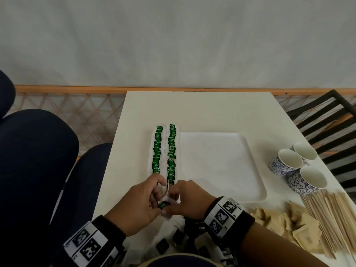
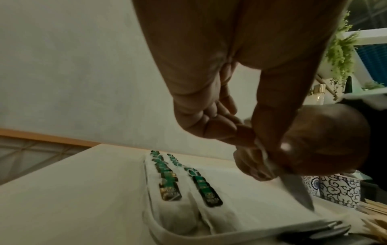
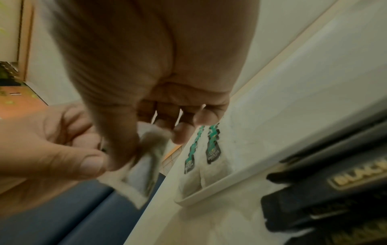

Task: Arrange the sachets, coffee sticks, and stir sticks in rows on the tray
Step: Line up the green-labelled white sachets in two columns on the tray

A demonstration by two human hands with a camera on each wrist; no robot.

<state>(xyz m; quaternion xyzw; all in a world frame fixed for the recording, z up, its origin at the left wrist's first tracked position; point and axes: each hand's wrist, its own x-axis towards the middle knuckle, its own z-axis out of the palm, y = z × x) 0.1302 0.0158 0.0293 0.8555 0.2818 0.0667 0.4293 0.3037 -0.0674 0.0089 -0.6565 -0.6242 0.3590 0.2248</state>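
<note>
Two rows of green-tagged sachets [image 1: 163, 151] already lie along the left edge of your tray [image 1: 221, 166], left of centre frame. Both your hands meet just below them: your left hand [image 1: 138, 205] and right hand [image 1: 188, 199] together pinch one white sachet [image 1: 166, 204] above the surface [image 1: 202, 112].

Three patterned cups [image 1: 296, 166], black chair [image 1: 331, 116]

Black coffee sticks [image 3: 326, 199], lower right of right wrist view: gold lettering "BLAC", cut off by the frame edge. Black wrist strap [image 1: 200, 227], lower centre of head view: white letters "CHO". Print on the green tags of the sachets [image 3: 212, 151] too blurred to read.
</note>
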